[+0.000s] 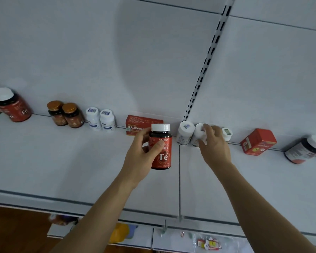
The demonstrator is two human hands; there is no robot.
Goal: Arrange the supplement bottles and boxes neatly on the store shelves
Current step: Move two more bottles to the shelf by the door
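The shelf (62,157) I'm stocking carries everything along its back edge, and by my reckoning I'm roughly midway. Towards the left end the row looks settled: a big Fe jar (13,106), two amber-capped bottles (66,115), two white bottles (100,118) and a red box (137,123) lying flat near the middle. Towards the right end, a red carton (257,141) sits skewed and a dark jar (305,149) leans; both still want straightening. My left hand (140,154) is wrapped round a red Fe bottle (161,148), held upright above the shelf's middle and not yet placed. My right hand (213,143) curls over the cap of one small white bottle (199,134) in the cluster of white bottles at the back edge.
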